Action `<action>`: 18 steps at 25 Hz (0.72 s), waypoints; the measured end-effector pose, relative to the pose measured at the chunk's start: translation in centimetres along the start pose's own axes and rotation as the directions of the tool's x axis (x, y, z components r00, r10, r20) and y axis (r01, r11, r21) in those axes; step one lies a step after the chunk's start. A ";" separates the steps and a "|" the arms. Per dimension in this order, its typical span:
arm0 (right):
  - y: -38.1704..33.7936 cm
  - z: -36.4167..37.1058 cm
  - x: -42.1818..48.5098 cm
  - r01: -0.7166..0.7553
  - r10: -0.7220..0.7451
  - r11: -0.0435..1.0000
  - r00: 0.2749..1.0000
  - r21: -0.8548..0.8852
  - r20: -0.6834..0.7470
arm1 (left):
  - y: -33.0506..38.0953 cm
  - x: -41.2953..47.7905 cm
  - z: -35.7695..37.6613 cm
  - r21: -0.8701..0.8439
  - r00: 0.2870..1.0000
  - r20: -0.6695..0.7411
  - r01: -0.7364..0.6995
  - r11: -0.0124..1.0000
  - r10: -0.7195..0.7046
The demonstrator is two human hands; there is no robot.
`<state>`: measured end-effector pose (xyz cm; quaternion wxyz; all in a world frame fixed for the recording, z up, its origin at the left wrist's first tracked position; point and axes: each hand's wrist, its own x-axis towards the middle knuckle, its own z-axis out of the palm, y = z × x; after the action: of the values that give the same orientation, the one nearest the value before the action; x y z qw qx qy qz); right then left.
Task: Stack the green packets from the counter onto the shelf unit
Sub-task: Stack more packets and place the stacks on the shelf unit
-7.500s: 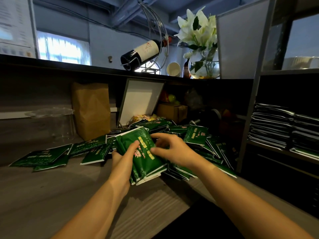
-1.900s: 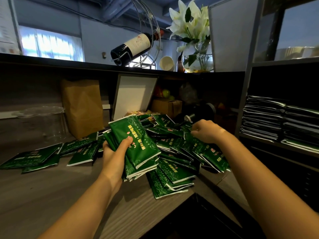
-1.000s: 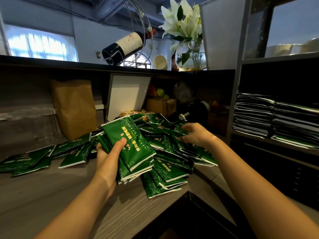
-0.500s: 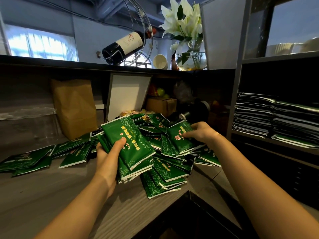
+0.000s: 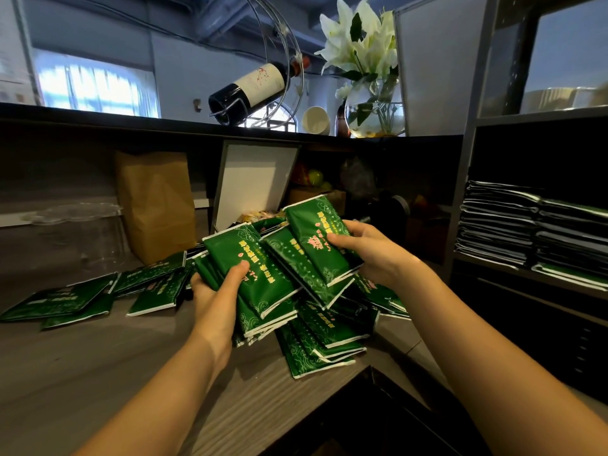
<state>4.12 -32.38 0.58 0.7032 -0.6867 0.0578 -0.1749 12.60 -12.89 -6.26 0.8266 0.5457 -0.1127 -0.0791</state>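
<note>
Green packets (image 5: 317, 348) are heaped on the counter (image 5: 98, 373) right under both hands. The left hand (image 5: 214, 299) grips a thick bundle (image 5: 260, 278), thumb on top, and just right of it the right hand (image 5: 373, 256) clutches a smaller batch (image 5: 314, 236). Way off past the right hand, the shelf unit (image 5: 460, 192) has neat stacks (image 5: 500, 225).

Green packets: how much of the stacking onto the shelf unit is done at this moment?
Done: two stacks of packets lie on the shelf unit. In hand: the left hand grips a bundle of packets, and the right hand holds a smaller bundle beside it, above the counter. Left: a loose pile under the hands and scattered packets farther left, none of them moved yet.
</note>
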 end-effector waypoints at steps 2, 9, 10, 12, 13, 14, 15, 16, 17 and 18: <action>0.6 1.5 0.2 0.013 -0.012 1.000 1.000 -0.019 0.021 | 0.0 0.1 0.0 0.032 1.000 -0.027 -0.004 0.999 0.005; 2.1 4.0 1.1 0.170 -0.221 0.964 0.941 -0.206 -0.256 | 0.2 -0.3 0.4 0.100 0.989 -0.143 -0.034 0.994 0.048; 1.9 3.6 1.2 0.206 -0.291 0.941 0.899 -0.269 -0.328 | 0.2 -0.1 0.2 0.097 0.983 -0.171 -0.049 0.994 0.065; 1.6 3.4 1.0 0.279 -0.421 0.883 0.827 -0.378 -0.374 | 0.2 0.0 0.1 0.103 0.974 -0.204 -0.077 0.992 0.096; 1.6 3.8 0.8 0.312 -0.461 0.860 0.814 -0.404 -0.353 | 0.2 0.0 0.2 0.125 0.971 -0.209 -0.091 0.988 0.116; 1.6 4.5 0.5 0.348 -0.493 0.839 0.812 -0.417 -0.313 | 0.2 -0.1 0.4 0.150 0.970 -0.205 -0.104 0.983 0.134; 1.7 5.1 0.2 0.387 -0.519 0.821 0.813 -0.420 -0.265 | 0.2 -0.3 0.5 0.169 0.968 -0.201 -0.117 0.979 0.151; 1.8 5.8 0.0 0.421 -0.532 0.811 0.820 -0.407 -0.212 | 0.2 -0.4 0.7 0.180 0.966 -0.198 -0.129 0.975 0.165; 1.6 6.3 -0.2 0.446 -0.527 0.815 0.835 -0.371 -0.155 | 0.2 -0.5 0.7 0.186 0.964 -0.205 -0.134 0.973 0.171; 1.3 6.7 -0.4 0.448 -0.501 0.834 0.859 -0.321 -0.104 | 0.1 -0.3 0.7 0.186 0.961 -0.216 -0.136 0.973 0.175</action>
<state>6.17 -25.91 -0.44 0.5223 -0.7542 -0.0257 -0.3970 12.12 -13.35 -5.94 0.7882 0.6090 -0.0650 0.0601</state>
